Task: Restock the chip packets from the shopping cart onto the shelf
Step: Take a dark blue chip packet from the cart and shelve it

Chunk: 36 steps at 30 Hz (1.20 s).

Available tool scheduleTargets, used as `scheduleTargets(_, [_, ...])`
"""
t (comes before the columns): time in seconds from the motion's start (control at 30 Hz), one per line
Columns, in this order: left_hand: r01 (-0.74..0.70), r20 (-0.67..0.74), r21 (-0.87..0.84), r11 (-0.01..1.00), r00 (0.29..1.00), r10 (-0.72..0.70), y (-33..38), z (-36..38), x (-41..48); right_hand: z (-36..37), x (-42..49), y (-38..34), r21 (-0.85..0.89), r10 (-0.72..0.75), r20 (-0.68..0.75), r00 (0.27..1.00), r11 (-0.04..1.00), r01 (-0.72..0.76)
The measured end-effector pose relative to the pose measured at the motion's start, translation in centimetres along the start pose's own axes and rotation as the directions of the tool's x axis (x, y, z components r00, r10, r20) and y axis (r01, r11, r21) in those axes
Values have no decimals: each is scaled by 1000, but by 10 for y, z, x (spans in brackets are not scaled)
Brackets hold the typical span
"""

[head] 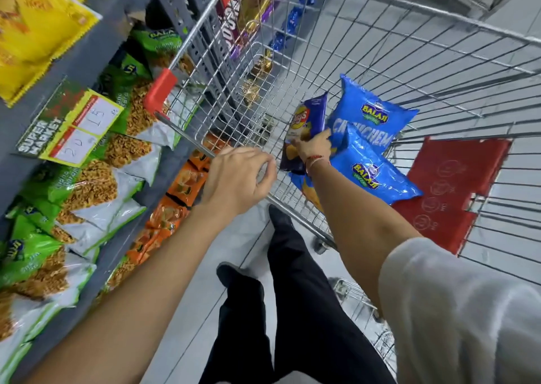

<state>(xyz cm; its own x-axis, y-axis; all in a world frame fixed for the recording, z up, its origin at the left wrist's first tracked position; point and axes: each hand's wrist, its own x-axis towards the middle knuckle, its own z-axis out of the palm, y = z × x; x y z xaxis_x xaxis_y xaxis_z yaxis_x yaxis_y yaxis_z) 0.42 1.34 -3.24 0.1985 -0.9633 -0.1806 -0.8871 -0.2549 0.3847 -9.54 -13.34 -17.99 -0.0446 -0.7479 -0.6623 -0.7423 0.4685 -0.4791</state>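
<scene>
A wire shopping cart (pixel 409 55) stands to the right of the shelf. Inside it lie two bright blue chip packets (pixel 366 126) and a dark blue chip packet (pixel 307 117). My right hand (pixel 313 146) reaches down into the cart and grips the dark blue packet near its lower half. My left hand (pixel 240 175) hovers over the cart's near rim with fingers loosely curled, holding nothing. The grey shelf (pixel 96 50) at left carries green-and-white snack packets (pixel 87 190) and orange packets (pixel 181 184) lower down.
Yellow packets (pixel 32 32) fill the upper left shelf. A price tag (pixel 73 126) hangs on the shelf edge. The cart's red handle end (pixel 161 91) sits close to the shelf. A red seat flap (pixel 450 190) is inside the cart. My legs (pixel 292 310) stand on grey floor.
</scene>
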Motion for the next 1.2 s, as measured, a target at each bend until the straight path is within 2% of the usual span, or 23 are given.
scheduleTargets(0.1, [0, -3, 0, 1000, 1000, 0, -1, 1, 0, 9, 5, 2, 4, 60, 38, 998, 998, -60])
scheduleTargets(0.2, [2, 6, -7, 1000, 1000, -2, -1, 1, -1, 13, 7, 6, -3, 32, -14, 999, 999, -32])
scheduleTargets(0.37, [-5, -25, 16, 1000, 1000, 5, 1, -2, -2, -6, 6, 10, 200, -6, 10, 1000, 980, 4])
scheduleTargets(0.47, [-20, 7, 42, 999, 1000, 20, 4, -6, -3, -22, -7, 3, 318, -108, 49, 993, 944, 87])
scheduleTargets(0.63, [-6, 17, -75, 997, 1000, 7, 4, -25, -5, -54, -39, -20, 523, -223, 121, 967, 843, 129])
scheduleTargets(0.8, [-5, -113, -76, 997, 994, -4, -3, -79, -17, -95, -94, -60, 658, -403, 87, 911, 710, 251])
scheduleTargets(0.9, [-57, -303, -95, 994, 953, 26, -5, -130, -35, -123, -142, -98, 697, -555, 33, 831, 609, 378])
scheduleTargets(0.97, [-69, -444, -69, 995, 896, 31, -6, -172, -54, -140, -182, -127, 739, -647, -12, 763, 508, 443])
scheduleTargets(1.03, [-73, -598, -21, 997, 800, 46, -7, -218, -81, -156, -226, -155, 765, -737, -51, 674, 406, 501])
scheduleTargets(1.1, [-55, -727, 58, 997, 682, 80, -8, -265, -115, -169, -273, -181, 781, -832, -68, 551, 299, 548])
scheduleTargets(1.2, [29, -848, 160, 987, 515, 123, -10, -326, -179, -178, -347, -211, 819, -929, -70, 364, 155, 553])
